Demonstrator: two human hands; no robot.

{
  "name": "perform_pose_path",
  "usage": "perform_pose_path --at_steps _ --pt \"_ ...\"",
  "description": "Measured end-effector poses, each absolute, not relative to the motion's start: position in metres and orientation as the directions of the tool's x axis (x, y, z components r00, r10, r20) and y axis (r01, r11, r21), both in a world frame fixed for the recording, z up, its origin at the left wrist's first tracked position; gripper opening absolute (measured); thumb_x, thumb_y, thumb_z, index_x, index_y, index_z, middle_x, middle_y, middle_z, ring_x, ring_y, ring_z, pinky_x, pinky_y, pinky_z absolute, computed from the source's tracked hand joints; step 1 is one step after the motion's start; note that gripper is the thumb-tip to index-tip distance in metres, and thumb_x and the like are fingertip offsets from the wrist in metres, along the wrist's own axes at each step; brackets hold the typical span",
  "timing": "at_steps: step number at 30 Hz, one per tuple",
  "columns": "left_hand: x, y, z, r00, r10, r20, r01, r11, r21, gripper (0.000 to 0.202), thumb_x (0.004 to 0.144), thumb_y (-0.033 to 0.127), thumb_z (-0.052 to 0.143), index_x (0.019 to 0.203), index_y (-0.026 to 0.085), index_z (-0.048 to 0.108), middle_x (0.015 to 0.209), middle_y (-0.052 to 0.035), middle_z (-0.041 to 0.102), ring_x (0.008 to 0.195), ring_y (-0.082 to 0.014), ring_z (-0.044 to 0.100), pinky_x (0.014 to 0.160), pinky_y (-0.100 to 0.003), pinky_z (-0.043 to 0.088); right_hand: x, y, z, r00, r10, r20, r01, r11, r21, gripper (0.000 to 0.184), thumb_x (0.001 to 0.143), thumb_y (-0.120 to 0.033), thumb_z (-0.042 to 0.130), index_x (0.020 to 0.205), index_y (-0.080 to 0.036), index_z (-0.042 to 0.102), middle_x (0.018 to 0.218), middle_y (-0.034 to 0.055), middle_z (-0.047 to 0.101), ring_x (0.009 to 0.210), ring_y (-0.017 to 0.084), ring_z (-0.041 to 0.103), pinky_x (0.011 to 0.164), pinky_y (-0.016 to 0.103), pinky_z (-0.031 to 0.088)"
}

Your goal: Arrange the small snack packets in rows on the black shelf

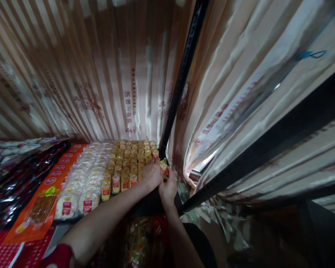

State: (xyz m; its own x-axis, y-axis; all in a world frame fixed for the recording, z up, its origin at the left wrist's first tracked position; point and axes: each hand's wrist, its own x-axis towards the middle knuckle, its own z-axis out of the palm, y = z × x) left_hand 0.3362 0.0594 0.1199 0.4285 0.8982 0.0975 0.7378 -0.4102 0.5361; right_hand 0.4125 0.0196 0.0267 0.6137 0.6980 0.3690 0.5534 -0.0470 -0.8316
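Note:
A small yellow snack packet (pixel 163 168) with a red label is pinched in my right hand (pixel 168 184), at the right end of the display. My left hand (pixel 152 174) reaches across the front and lies against the rows of similar yellow snack packets (pixel 124 181), close beside the right hand. The left fingers are partly hidden behind the back of the hand, so what they hold, if anything, does not show. Upright packets stand in tight rows to the left of both hands.
White round packaged cakes (pixel 85 202) stand left of the yellow rows, then orange snack bags (pixel 41 203) and dark shiny packets (pixel 25 175). A black post (pixel 181 82) rises behind my hands. Pleated printed curtains (pixel 114 74) hang behind, and a thick black bar (pixel 248 152) slants at right.

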Motion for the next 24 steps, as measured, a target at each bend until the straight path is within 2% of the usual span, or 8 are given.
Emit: perform_pose_path --at_steps 4,8,11,14,17,21,24 --pt "0.335 0.061 0.12 0.571 0.804 0.166 0.761 -0.594 0.261 0.032 0.084 0.015 0.035 0.107 0.011 0.056 0.109 -0.015 0.058 0.107 -0.0262 0.049 0.093 -0.038 0.039 0.419 0.046 0.016 0.646 0.698 0.308 0.504 -0.088 -0.859 0.048 0.08 -0.033 0.04 0.123 -0.014 0.048 0.113 0.014 0.059 0.101 0.024 0.055 0.087 0.038 0.042" --pt "0.332 0.068 0.111 0.708 0.7 0.092 0.69 -0.713 0.12 0.037 0.085 0.01 0.029 0.107 0.009 0.059 0.116 -0.0126 0.057 0.121 -0.0236 0.04 0.104 -0.037 0.029 0.422 0.067 0.009 0.641 0.717 0.275 0.474 -0.087 -0.876 0.048 0.077 -0.028 0.037 0.122 -0.014 0.048 0.116 0.0127 0.058 0.106 0.022 0.053 0.093 0.037 0.038" --pt "0.331 0.074 0.105 0.72 0.692 0.052 0.686 -0.721 0.097 0.041 0.086 0.011 0.028 0.117 0.006 0.054 0.13 -0.0142 0.049 0.13 -0.0237 0.03 0.111 -0.04 0.019 0.422 0.076 0.006 0.637 0.73 0.245 0.454 -0.099 -0.885 0.044 0.075 -0.028 0.039 0.115 -0.013 0.051 0.107 0.0123 0.06 0.098 0.022 0.056 0.087 0.034 0.041" --pt "0.332 0.079 0.101 0.725 0.688 0.004 0.685 -0.722 0.1 0.042 0.086 0.013 0.029 0.12 0.006 0.052 0.137 -0.0148 0.043 0.133 -0.0251 0.026 0.111 -0.046 0.016 0.423 0.078 0.005 0.643 0.726 0.246 0.457 -0.106 -0.883 0.034 0.075 -0.029 0.04 0.102 -0.015 0.056 0.096 0.0105 0.061 0.087 0.021 0.056 0.079 0.033 0.043" --pt "0.335 0.082 0.099 0.727 0.686 -0.03 0.685 -0.722 0.102 0.042 0.086 0.011 0.027 0.118 0.006 0.054 0.135 -0.0158 0.045 0.134 -0.0263 0.024 0.11 -0.048 0.016 0.424 0.077 0.007 0.637 0.724 0.267 0.464 -0.082 -0.882 0.027 0.075 -0.03 0.042 0.092 -0.017 0.057 0.088 0.0086 0.06 0.081 0.021 0.055 0.075 0.032 0.043" --pt "0.338 0.085 0.095 0.732 0.681 -0.004 0.677 -0.726 0.121 0.042 0.086 0.011 0.028 0.119 0.006 0.053 0.129 -0.0177 0.05 0.132 -0.0279 0.027 0.11 -0.052 0.014 0.427 0.076 0.005 0.618 0.72 0.316 0.443 0.014 -0.897 0.023 0.075 -0.031 0.044 0.089 -0.018 0.056 0.084 0.0059 0.06 0.079 0.019 0.055 0.075 0.032 0.043" --pt "0.339 0.087 0.092 0.745 0.667 -0.016 0.664 -0.738 0.121 0.041 0.086 0.012 0.03 0.118 0.005 0.054 0.128 -0.0188 0.05 0.13 -0.0284 0.03 0.109 -0.053 0.013 0.427 0.077 0.001 0.632 0.714 0.3 0.414 0.016 -0.91 0.022 0.075 -0.032 0.045 0.087 -0.017 0.055 0.084 0.0061 0.06 0.078 0.019 0.055 0.075 0.032 0.044"
